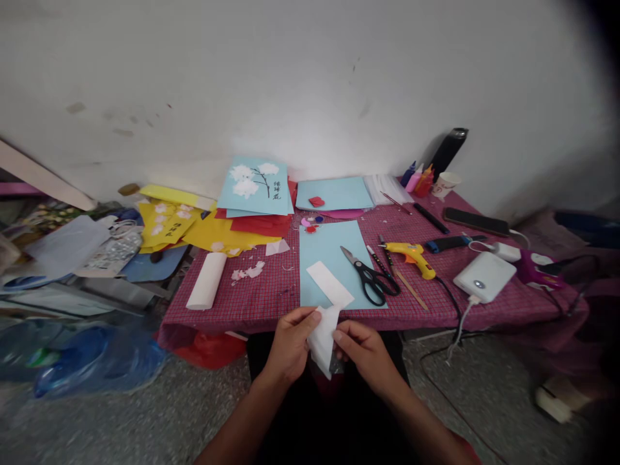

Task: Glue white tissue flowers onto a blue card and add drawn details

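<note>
My left hand (289, 345) and my right hand (364, 352) both pinch a piece of white tissue paper (323, 336), held upright just in front of the table's near edge. Beyond it a light blue sheet (329, 248) lies on the red checked cloth (261, 290), with a white paper strip (329, 283) on it. Black-handled scissors (369, 276) rest partly on the sheet's right side.
A white tissue roll (207, 280) lies at the left of the table. A yellow glue gun (411, 256), pens, a white power bank (484, 276) and a phone (475, 221) are on the right. Yellow, red and blue papers pile at the back, with a flower card (255, 184).
</note>
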`<state>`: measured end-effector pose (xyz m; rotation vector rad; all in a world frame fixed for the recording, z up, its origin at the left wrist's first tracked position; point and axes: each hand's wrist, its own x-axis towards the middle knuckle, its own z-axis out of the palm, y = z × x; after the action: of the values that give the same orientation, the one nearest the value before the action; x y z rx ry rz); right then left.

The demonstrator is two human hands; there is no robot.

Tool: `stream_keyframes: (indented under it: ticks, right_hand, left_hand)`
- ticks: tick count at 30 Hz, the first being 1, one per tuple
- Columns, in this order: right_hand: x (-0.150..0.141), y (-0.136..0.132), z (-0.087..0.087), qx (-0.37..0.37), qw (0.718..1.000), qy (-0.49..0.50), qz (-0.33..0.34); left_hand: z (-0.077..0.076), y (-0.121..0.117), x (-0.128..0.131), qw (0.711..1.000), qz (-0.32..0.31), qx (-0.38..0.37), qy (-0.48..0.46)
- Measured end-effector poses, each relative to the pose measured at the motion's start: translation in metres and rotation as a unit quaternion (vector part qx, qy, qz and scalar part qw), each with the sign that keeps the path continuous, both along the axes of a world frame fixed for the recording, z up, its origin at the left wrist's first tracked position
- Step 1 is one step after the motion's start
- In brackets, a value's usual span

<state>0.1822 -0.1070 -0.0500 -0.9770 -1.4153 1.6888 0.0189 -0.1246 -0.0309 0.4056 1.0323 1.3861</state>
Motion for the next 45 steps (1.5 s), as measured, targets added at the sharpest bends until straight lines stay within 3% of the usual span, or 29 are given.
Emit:
stream_keyframes:
  ticks: [2, 8, 12, 16, 22, 28, 45]
  right_hand:
    - [-0.002, 0.002, 0.0, -0.002, 1.0, 0.002, -0.018]
    - [-0.002, 0.009, 0.005, -0.002, 0.997, 0.008, -0.071]
    - [0.003, 0.005, 0.007, -0.013, 1.0, 0.023, -0.014]
    - [0.005, -0.004, 0.003, -0.013, 0.999, -0.002, 0.05]
    - [0.006, -0.003, -0.005, -0.046, 0.999, -0.015, 0.015]
    - [0.006, -0.001, -0.007, -0.093, 0.995, 0.021, 0.002]
    - [0.002, 0.002, -0.008, -0.126, 0.991, 0.044, -0.004]
  left_hand:
    - [0.0, -0.001, 0.0, 1.0, -0.011, 0.018, -0.003]
    - [-0.006, -0.009, -0.001, 0.988, -0.139, 0.031, 0.057]
    - [-0.009, -0.007, -0.001, 0.994, -0.079, 0.019, 0.075]
    - [-0.007, -0.002, -0.001, 0.999, -0.028, -0.009, 0.034]
    - [-0.004, -0.002, -0.003, 0.998, -0.055, -0.001, -0.032]
    - [-0.008, -0.008, -0.012, 0.994, -0.112, 0.004, 0.007]
    - [-0.009, -0.003, -0.007, 0.995, -0.069, -0.007, 0.068]
